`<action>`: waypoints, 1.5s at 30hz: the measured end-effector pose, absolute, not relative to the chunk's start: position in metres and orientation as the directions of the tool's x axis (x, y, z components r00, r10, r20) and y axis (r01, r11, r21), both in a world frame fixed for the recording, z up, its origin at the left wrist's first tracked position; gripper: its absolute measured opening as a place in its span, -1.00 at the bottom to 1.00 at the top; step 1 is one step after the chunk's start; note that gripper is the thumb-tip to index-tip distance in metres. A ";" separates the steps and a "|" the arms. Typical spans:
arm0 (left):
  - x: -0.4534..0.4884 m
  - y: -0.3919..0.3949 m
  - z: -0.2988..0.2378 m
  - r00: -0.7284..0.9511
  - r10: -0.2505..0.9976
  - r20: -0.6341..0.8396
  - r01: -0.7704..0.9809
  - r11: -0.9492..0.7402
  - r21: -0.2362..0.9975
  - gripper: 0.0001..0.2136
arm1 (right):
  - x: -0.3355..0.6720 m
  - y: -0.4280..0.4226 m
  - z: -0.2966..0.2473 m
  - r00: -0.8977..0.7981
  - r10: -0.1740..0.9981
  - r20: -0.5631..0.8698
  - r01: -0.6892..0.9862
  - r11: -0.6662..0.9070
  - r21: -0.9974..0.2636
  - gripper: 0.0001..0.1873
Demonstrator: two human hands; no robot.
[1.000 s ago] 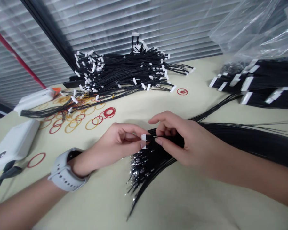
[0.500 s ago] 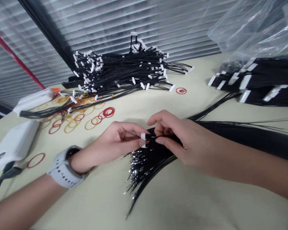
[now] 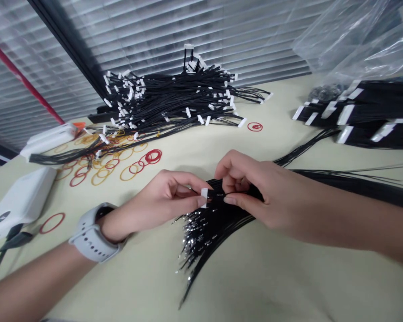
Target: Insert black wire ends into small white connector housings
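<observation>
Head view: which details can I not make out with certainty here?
All in the head view:
Connector: details too small and blurred; the left hand covers part.
Right hand: whether it pinches one wire or several; its own fingers hide this.
Wires: far ends cut off by the right edge.

No text, label, brand, number or sign can be read. The pale marks on the black wires [image 3: 216, 196] near the centre are too small to make out, and the dark oval [image 3: 2, 218] on the white device [image 3: 26, 193] is too blurred.
</observation>
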State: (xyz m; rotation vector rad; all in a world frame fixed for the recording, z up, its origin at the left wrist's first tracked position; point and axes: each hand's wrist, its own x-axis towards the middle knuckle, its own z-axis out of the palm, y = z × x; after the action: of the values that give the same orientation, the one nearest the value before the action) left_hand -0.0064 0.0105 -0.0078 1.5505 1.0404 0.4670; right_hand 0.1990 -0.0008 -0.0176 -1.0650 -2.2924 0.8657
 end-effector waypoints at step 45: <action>-0.007 0.009 -0.011 0.486 0.842 -0.236 0.344 0.064 0.937 -0.88 | 0.181 -0.010 -0.032 -0.411 0.845 0.342 0.427 0.510 -0.746 -0.70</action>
State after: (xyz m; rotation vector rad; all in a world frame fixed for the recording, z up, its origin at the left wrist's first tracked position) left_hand -0.0074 0.0088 -0.0111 1.5223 1.0740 0.5143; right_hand 0.1805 -0.0101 -0.0316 -1.0366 -2.0315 0.7394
